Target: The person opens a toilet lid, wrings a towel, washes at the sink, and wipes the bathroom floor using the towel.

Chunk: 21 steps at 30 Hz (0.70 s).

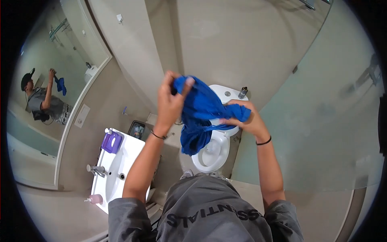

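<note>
A crumpled blue cloth (201, 101) hangs in the air between my two hands, in front of my chest and above the toilet. Its exact kind is hard to make out in the folds. My left hand (171, 101) is closed on its upper left edge, with the thumb in front. On the other side my right hand (250, 119) grips a bunched end. A loose part of the cloth droops below my left hand and covers part of the toilet (225, 159), whose bowl is open.
A dark bottle (243, 92) stands on the toilet tank. To the left are a white sink (131, 151) with a faucet (96, 170), a purple container (111, 142), a pink bottle (94, 199) and a bin (138, 130). A mirror (56, 121) hangs left; a glass panel (314, 133) stands right.
</note>
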Motion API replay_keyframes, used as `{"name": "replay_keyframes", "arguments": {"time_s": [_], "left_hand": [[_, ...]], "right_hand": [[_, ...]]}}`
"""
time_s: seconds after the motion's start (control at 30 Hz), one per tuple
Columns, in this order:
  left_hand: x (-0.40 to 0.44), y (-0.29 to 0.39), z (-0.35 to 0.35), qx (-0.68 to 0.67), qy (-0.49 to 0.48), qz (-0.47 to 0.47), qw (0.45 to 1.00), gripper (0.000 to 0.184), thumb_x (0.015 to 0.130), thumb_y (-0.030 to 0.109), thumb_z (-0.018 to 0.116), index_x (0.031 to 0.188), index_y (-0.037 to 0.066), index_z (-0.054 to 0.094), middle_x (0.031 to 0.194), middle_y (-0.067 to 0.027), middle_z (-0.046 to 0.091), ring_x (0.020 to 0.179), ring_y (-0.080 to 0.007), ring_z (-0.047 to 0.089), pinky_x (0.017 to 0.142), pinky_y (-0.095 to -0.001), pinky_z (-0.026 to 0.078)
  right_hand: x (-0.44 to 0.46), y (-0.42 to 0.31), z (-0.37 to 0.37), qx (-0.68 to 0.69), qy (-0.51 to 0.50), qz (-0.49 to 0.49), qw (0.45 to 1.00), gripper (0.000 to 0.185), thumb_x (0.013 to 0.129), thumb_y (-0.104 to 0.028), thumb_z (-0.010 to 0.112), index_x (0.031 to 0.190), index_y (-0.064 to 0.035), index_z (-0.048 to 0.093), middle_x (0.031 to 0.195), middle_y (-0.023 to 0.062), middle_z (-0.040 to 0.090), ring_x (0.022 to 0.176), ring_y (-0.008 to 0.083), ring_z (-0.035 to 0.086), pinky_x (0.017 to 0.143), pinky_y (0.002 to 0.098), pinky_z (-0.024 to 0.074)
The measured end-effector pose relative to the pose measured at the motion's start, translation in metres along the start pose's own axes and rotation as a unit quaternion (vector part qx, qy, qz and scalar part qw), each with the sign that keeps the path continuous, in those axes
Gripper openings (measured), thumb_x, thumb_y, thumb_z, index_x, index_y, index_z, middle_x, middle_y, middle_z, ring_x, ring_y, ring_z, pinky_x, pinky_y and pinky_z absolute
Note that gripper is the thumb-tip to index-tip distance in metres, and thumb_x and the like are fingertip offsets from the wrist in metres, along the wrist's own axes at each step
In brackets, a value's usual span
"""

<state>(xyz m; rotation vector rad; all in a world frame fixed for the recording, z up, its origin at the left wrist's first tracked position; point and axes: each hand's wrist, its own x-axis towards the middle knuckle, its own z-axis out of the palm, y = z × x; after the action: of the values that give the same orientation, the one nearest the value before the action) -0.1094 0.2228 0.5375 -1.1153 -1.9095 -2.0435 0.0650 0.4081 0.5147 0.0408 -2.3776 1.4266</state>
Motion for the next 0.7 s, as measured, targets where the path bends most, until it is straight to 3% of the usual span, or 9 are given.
{"name": "replay_keyframes", "arguments": {"time_s": [0.03,0.2,0.3,0.4,0.47,0.53,0.57,0.63,0.7], "left_hand": [[0.011,0.01,-0.012,0.019,0.024,-0.001,1.0,0.034,0.085,0.024,0.08,0.085,0.005,0.051,0.068,0.0029,0.045,0.064,-0.007,0.042,0.057,-0.0236,0.036],[0.03,0.03,-0.076,0.118,-0.08,0.066,0.988,0.047,0.071,0.017,0.09,0.102,0.008,0.056,0.072,0.0041,0.042,0.068,-0.0068,0.043,0.06,-0.024,0.035],[0.014,0.022,-0.108,0.185,-0.207,-0.087,0.957,0.03,0.073,0.01,0.084,0.096,0.002,0.067,0.074,-0.001,0.058,0.071,-0.0092,0.054,0.067,-0.0257,0.047],[-0.007,0.004,-0.131,0.19,-0.189,-0.076,0.96,0.015,0.079,0.006,0.075,0.089,-0.002,0.067,0.076,-0.0031,0.063,0.073,-0.0089,0.057,0.069,-0.0262,0.049],[-0.023,-0.001,-0.144,0.113,-0.15,-0.101,0.977,0.01,0.083,0.005,0.07,0.088,-0.002,0.065,0.077,0.0,0.061,0.073,-0.0072,0.056,0.066,-0.0242,0.048],[-0.04,-0.009,-0.144,0.101,-0.072,-0.11,0.986,0.008,0.084,0.006,0.069,0.088,0.0,0.064,0.077,0.0023,0.06,0.074,-0.0056,0.055,0.065,-0.0222,0.047],[-0.048,0.006,-0.13,0.054,-0.034,-0.101,0.993,0.008,0.084,0.006,0.069,0.089,0.001,0.065,0.076,0.0031,0.059,0.072,-0.0049,0.054,0.064,-0.0211,0.045],[-0.06,0.014,-0.105,0.096,-0.037,-0.129,0.986,0.012,0.084,0.011,0.073,0.087,0.002,0.066,0.074,0.0032,0.058,0.07,-0.0052,0.053,0.064,-0.023,0.046],[-0.068,0.013,-0.076,0.106,-0.037,-0.105,0.988,0.024,0.081,0.018,0.081,0.092,0.0,0.069,0.075,-0.0011,0.063,0.072,-0.0068,0.055,0.065,-0.0245,0.047]], "right_hand": [[0.007,-0.011,-0.01,-0.038,-0.004,0.029,0.999,0.032,0.076,-0.009,0.085,0.101,0.0008,0.069,0.087,0.0018,0.068,0.078,0.01,0.061,0.074,0.0244,0.0504],[0.028,-0.02,-0.027,0.265,0.096,0.069,0.957,0.025,0.084,-0.002,0.077,0.105,0.002,0.065,0.096,0.0044,0.07,0.083,0.0111,0.065,0.079,0.0246,0.0541],[0.044,-0.017,-0.034,0.175,0.026,0.06,0.982,0.024,0.084,0.003,0.074,0.105,-0.0002,0.063,0.092,0.0015,0.068,0.08,0.009,0.063,0.066,0.0235,0.0534],[0.057,-0.007,-0.026,0.109,-0.038,0.031,0.993,0.024,0.082,0.005,0.072,0.103,-0.0036,0.063,0.089,0.0007,0.066,0.078,0.0065,0.061,0.054,0.0213,0.0496],[0.066,-0.012,-0.024,0.112,-0.121,0.049,0.985,0.036,0.081,0.0,0.076,0.112,-0.0069,0.06,0.092,0.0017,0.065,0.075,0.0065,0.059,0.057,0.0193,0.0491],[0.07,-0.031,-0.022,0.108,-0.193,0.106,0.969,0.064,0.074,-0.012,0.086,0.128,-0.0101,0.052,0.104,0.005,0.064,0.086,0.0123,0.061,0.075,0.0276,0.0537],[0.077,-0.016,-0.011,-0.013,-0.223,-0.058,0.973,0.108,0.059,-0.027,0.095,0.148,-0.0122,0.035,0.121,0.0094,0.058,0.107,0.0201,0.058,0.096,0.0345,0.0481],[0.07,-0.01,0.024,-0.008,-0.223,-0.129,0.966,0.129,0.053,-0.039,0.097,0.156,-0.0135,0.024,0.133,0.0133,0.055,0.131,0.0256,0.046,0.11,0.0404,0.0367],[0.067,-0.002,0.067,0.048,-0.227,-0.131,0.964,0.126,0.056,-0.045,0.095,0.157,-0.0189,0.024,0.119,0.013,0.06,0.106,0.0268,0.057,0.091,0.0369,0.0475]]}}
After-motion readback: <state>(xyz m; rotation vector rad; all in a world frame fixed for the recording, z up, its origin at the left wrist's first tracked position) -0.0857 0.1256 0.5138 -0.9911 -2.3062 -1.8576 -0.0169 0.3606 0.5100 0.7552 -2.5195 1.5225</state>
